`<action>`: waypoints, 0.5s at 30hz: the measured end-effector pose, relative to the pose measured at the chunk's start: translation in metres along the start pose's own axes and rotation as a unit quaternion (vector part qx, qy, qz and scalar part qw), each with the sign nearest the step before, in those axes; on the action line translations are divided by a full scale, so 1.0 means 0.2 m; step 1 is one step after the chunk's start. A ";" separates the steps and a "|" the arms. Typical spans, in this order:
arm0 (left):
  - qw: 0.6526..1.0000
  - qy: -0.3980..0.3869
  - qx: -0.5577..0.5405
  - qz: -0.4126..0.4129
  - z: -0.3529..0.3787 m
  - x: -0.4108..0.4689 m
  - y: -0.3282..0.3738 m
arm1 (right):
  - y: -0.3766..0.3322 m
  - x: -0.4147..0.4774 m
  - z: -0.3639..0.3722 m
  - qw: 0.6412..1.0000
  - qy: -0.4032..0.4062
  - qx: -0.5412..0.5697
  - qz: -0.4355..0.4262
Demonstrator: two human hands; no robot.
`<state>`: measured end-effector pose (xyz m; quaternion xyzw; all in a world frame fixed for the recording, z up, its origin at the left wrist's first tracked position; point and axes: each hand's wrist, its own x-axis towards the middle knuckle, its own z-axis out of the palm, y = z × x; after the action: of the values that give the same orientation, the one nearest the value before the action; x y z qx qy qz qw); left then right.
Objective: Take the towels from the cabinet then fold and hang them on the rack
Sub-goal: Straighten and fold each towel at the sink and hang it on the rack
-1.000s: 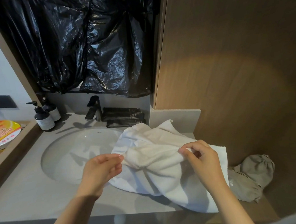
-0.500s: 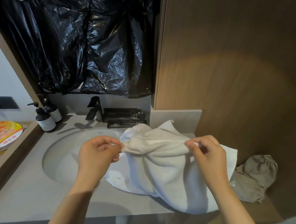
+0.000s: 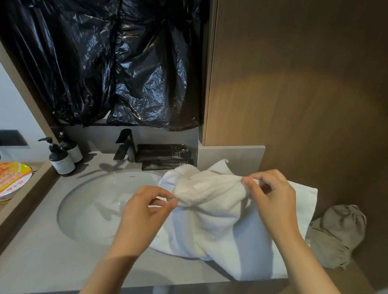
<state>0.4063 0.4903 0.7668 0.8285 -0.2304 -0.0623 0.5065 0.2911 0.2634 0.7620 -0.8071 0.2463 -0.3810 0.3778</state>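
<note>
Lifted higher, towel (image 3: 216, 225) overlaps sink (image 3: 90, 210), grey cloth (image 3: 339, 233) just beside.

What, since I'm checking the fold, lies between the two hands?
The head view shows a raised edge of the white towel spanning from the left hand to the right hand, each pinching one end.

The right hand (image 3: 271, 201) hides part of the white terry towel (image 3: 216, 225); at 9 o'clock the edge crops the round yellow noodle bowl (image 3: 6, 181).
</note>
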 end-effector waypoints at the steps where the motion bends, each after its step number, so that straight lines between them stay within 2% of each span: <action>1: 1.000 -0.002 -0.014 -0.012 0.01 0.00 -0.02 | 0.00 0.00 -0.01 1.000 0.002 0.001 0.000; 3: 0.998 -0.011 -0.042 -0.053 0.03 -0.01 -0.05 | 0.01 0.00 -0.01 1.000 0.007 0.003 0.002; 5: 0.985 -0.007 -0.127 -0.112 0.05 -0.01 -0.05 | 0.02 -0.01 -0.01 1.000 0.006 0.008 0.004; 7: 0.953 0.003 -0.240 -0.183 0.07 -0.01 -0.04 | 0.02 -0.02 -0.01 1.000 0.000 0.012 0.004; 9: 0.925 -0.006 -0.301 -0.232 0.07 0.00 -0.03 | 0.02 -0.02 -0.01 1.000 -0.003 0.013 0.005; 12: 0.900 -0.047 -0.348 -0.259 0.08 0.01 -0.03 | 0.02 -0.03 -0.01 1.000 -0.005 0.015 0.002; 15: 0.880 -0.053 -0.395 -0.260 0.08 0.01 -0.01 | 0.02 -0.04 -0.01 1.000 -0.011 0.026 0.003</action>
<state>0.4025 0.4775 0.7581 0.5854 0.0107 -0.3216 0.7442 0.2851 0.2657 0.7572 -0.8004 0.2351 -0.3771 0.4023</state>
